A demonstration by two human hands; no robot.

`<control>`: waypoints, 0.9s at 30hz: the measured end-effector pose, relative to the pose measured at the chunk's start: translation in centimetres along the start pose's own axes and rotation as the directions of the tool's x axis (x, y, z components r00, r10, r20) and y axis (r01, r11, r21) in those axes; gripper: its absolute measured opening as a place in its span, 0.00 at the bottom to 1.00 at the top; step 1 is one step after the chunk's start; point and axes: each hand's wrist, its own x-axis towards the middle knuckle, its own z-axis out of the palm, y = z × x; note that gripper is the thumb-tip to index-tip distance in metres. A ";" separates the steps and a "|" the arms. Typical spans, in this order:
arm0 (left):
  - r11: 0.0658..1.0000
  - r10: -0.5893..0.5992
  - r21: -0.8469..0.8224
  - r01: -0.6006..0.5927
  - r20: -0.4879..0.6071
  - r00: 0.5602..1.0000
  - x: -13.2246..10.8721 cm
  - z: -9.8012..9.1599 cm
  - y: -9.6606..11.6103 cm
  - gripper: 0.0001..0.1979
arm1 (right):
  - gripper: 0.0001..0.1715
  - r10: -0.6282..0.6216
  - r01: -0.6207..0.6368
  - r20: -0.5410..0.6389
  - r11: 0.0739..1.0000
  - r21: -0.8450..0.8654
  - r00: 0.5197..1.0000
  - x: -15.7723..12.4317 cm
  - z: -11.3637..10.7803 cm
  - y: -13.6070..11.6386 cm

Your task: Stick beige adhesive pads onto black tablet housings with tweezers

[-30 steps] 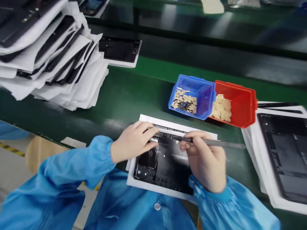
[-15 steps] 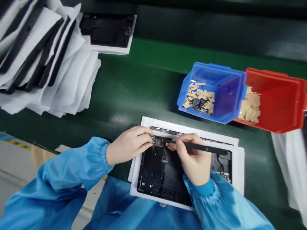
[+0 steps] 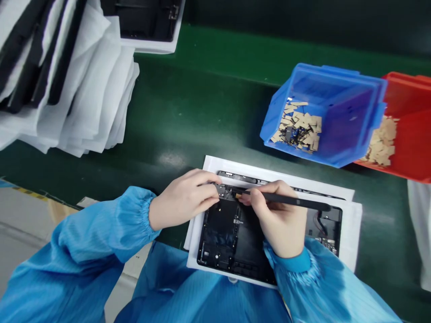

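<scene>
The right hand [image 3: 281, 224], closed on a slim black metal tweezer [image 3: 286, 200] lying left-right, tips it at a small gold tab [image 3: 237, 196] just right of the left hand [image 3: 183, 201], whose fingertips pinch the flat black device frame [image 3: 232, 233].

Dark green work surface [image 3: 208, 112] under bright overhead light, glossy with a pale glare patch just beyond the hands. A lighter green strip [image 3: 235, 54] farther out, then a darker band; pale floor [image 3: 20, 224] down-left of the hands.

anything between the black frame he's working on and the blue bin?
Only the white foam sheet under the black frame, then bare green mat up to the blue bin. Nothing else lies in that strip, per the head view.
</scene>
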 end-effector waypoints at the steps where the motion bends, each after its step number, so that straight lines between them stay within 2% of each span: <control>1: 1.000 -0.002 -0.003 0.002 0.000 1.000 0.0 0.0 0.0 0.06 | 0.10 -0.001 0.001 -0.003 1.000 -0.007 1.000 0.0 0.0 -0.1; 19: 1.000 0.023 -0.018 -0.024 -0.034 0.999 0.1 0.0 -0.1 0.05 | 0.09 -0.035 0.036 0.005 0.996 -0.082 0.999 -0.1 0.1 0.2; 24: 0.994 0.086 0.078 -0.083 -0.047 0.995 0.3 0.2 0.1 0.05 | 0.09 -0.073 0.076 0.026 0.989 -0.128 0.997 -0.1 -0.1 0.4; 27: 0.974 0.143 0.178 -0.138 -0.014 0.990 0.4 0.3 0.2 0.07 | 0.08 -0.113 0.118 0.040 0.976 -0.181 0.993 -0.1 -0.2 0.7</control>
